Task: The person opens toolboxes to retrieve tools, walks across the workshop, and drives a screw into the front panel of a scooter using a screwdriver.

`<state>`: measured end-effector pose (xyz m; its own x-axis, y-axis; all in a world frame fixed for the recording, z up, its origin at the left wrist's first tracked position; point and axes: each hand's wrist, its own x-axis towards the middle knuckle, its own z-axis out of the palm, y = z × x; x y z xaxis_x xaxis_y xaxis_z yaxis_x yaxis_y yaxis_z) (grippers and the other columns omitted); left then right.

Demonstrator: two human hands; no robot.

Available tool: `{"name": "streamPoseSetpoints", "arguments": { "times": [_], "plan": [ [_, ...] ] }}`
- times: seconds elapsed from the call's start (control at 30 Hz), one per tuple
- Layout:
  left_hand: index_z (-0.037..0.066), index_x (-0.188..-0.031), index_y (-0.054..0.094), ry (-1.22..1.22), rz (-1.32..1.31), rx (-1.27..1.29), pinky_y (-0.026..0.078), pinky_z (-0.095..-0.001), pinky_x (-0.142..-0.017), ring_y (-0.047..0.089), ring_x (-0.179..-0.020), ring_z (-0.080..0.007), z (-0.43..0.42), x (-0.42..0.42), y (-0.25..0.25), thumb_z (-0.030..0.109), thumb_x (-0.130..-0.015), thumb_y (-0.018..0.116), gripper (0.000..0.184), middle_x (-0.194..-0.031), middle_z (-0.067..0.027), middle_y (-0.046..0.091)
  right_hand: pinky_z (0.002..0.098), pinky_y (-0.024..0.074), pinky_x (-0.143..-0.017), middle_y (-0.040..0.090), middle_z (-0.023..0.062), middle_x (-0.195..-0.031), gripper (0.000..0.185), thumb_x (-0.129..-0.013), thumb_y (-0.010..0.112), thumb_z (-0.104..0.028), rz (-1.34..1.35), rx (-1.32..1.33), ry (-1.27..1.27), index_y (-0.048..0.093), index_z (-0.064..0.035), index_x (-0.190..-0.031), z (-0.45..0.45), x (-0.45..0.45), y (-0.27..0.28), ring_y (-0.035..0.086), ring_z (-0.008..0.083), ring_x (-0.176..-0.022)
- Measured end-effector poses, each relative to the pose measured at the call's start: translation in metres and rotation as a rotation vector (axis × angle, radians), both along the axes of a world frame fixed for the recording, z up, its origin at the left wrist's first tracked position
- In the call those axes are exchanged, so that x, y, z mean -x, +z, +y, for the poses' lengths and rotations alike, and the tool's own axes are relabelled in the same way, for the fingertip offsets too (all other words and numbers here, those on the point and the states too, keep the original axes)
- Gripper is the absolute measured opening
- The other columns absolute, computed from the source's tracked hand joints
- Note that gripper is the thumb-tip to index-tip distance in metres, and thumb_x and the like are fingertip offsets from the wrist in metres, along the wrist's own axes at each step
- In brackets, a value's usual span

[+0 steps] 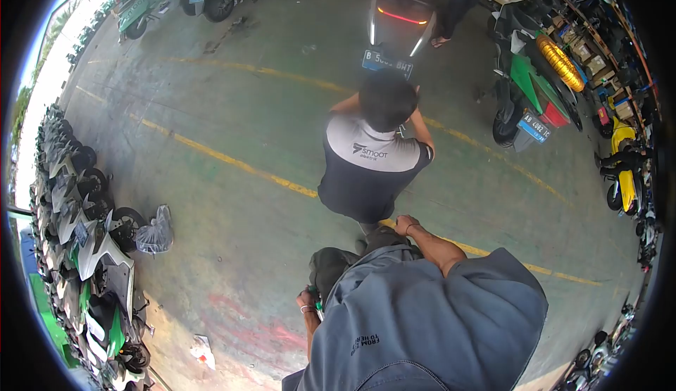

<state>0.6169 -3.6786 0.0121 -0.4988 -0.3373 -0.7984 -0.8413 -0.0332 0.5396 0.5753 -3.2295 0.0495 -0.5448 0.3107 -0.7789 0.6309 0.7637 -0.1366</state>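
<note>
My left hand [307,298], with a pale band at the wrist, is closed low beside my left leg. A small green part [319,308] shows next to it; what the fingers hold is hidden. Fingers curled, my right hand [405,224] is at my right knee, and I cannot make out anything in it. Dark trousers [331,268] cover my bent legs, below a grey shirt [436,306]. Close in front, a person in a grey and black shirt [373,155] has their back to me, forearms forward and hands mostly hidden.
Ahead stands a scooter [403,28] with its red tail light lit, a person's leg [458,7] beside it. A green scooter [528,88] is at right, near loaded shelves [598,53]. Many scooters [98,264] line the left. A plastic bag [156,230] lies on the floor.
</note>
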Motion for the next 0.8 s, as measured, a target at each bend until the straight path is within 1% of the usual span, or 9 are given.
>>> {"name": "streamPoseSetpoints", "arguments": {
  "times": [0.13, 0.2, 0.27, 0.3, 0.37, 0.5, 0.63, 0.73, 0.8],
  "plan": [
    [-0.005, -0.081, 0.065, -0.032, -0.080, 0.262, 0.050, -0.0400, -0.058, 0.064, -0.065, -0.0291, -0.058, -0.002, -0.044, 0.033, -0.083, 0.057, 0.039, -0.071, -0.0159, 0.065, 0.0398, 0.0445, -0.091, 0.059, 0.0163, -0.113, 0.034, -0.077, 0.055, -0.026, -0.050, 0.013, 0.032, 0.063, -0.0075, -0.106, -0.049, 0.068, 0.008, 0.054, 0.0311, -0.107],
    [0.001, -0.085, 0.067, -1.078, -0.141, 0.631, 0.049, -0.0424, -0.068, 0.064, -0.079, -0.0352, -0.102, 0.005, -0.074, 0.040, -0.084, 0.052, 0.042, -0.081, -0.0182, 0.066, 0.0413, 0.0441, -0.091, 0.058, 0.0170, -0.113, 0.036, -0.078, 0.057, -0.027, 0.095, 0.057, -0.098, 0.061, -0.0076, -0.107, -0.083, 0.110, 0.004, 0.053, 0.0323, -0.108],
    [0.004, -0.087, 0.068, -1.034, -0.210, 0.620, 0.049, -0.0427, -0.069, 0.063, -0.082, -0.0364, -0.140, 0.024, -0.074, 0.042, -0.084, 0.049, 0.042, -0.084, -0.0189, 0.065, 0.0423, 0.0435, -0.092, 0.058, 0.0177, -0.113, 0.035, -0.079, 0.057, -0.027, 0.185, 0.103, -0.133, 0.061, -0.0075, -0.107, -0.114, 0.149, -0.002, 0.053, 0.0337, -0.108],
    [0.006, -0.088, 0.068, -0.996, -0.277, 0.616, 0.049, -0.0430, -0.070, 0.062, -0.085, -0.0375, -0.160, 0.028, -0.069, 0.043, -0.084, 0.047, 0.042, -0.087, -0.0196, 0.064, 0.0406, 0.0448, -0.088, 0.063, 0.0163, -0.103, 0.031, -0.079, 0.058, -0.027, 0.267, 0.041, -0.151, 0.062, -0.0061, -0.102, -0.134, 0.165, -0.009, 0.057, 0.0328, -0.102],
    [0.004, -0.087, 0.067, -1.024, -0.288, 0.620, 0.049, -0.0430, -0.072, 0.064, -0.082, -0.0333, -0.186, 0.060, -0.034, 0.039, -0.084, 0.047, 0.041, -0.086, -0.0193, 0.065, 0.0404, 0.0445, -0.088, 0.062, 0.0167, -0.103, 0.030, -0.080, 0.058, -0.026, 0.216, 0.107, -0.112, 0.063, -0.0047, -0.101, -0.164, 0.200, -0.015, 0.056, 0.0328, -0.102],
    [-0.008, -0.080, 0.059, 0.074, -0.171, 0.089, 0.049, -0.0373, -0.038, 0.063, -0.054, -0.0282, -0.208, 0.142, 0.032, 0.024, -0.087, 0.053, 0.032, -0.067, -0.0161, 0.061, 0.0408, 0.0446, -0.087, 0.062, 0.0182, -0.102, 0.029, -0.080, 0.057, -0.025, 0.333, 0.190, -0.054, 0.063, -0.0028, -0.098, -0.211, 0.272, 0.011, 0.057, 0.0335, -0.100],
    [-0.007, -0.083, 0.058, -0.073, -0.136, 0.092, 0.049, -0.0364, -0.038, 0.063, -0.052, -0.0278, -0.236, 0.211, 0.036, 0.025, -0.087, 0.053, 0.033, -0.066, -0.0154, 0.061, 0.0417, 0.0443, -0.086, 0.061, 0.0201, -0.101, 0.032, -0.080, 0.057, -0.024, 0.485, 0.145, -0.016, 0.061, -0.0007, -0.101, -0.205, 0.339, 0.015, 0.056, 0.0358, -0.099],
    [-0.007, -0.087, 0.059, -0.082, -0.140, 0.027, 0.048, -0.0350, -0.038, 0.063, -0.053, -0.0279, -0.251, 0.262, 0.020, 0.024, -0.087, 0.054, 0.031, -0.070, -0.0171, 0.062, 0.0465, 0.0411, -0.093, 0.052, 0.0161, -0.119, 0.035, -0.080, 0.054, -0.026, 0.365, -0.030, -0.141, 0.058, -0.0077, -0.109, -0.163, 0.392, 0.001, 0.048, 0.0352, -0.112],
    [-0.008, -0.087, 0.059, -0.141, -0.141, 0.066, 0.048, -0.0345, -0.039, 0.063, -0.053, -0.0279, -0.248, 0.302, 0.032, 0.024, -0.086, 0.054, 0.032, -0.071, -0.0174, 0.062, 0.0449, 0.0408, -0.093, 0.047, 0.0157, -0.122, 0.036, -0.077, 0.057, -0.026, 0.295, -0.260, -0.084, 0.058, -0.0075, -0.108, -0.135, 0.427, 0.002, 0.043, 0.0317, -0.117]
  ]
}}
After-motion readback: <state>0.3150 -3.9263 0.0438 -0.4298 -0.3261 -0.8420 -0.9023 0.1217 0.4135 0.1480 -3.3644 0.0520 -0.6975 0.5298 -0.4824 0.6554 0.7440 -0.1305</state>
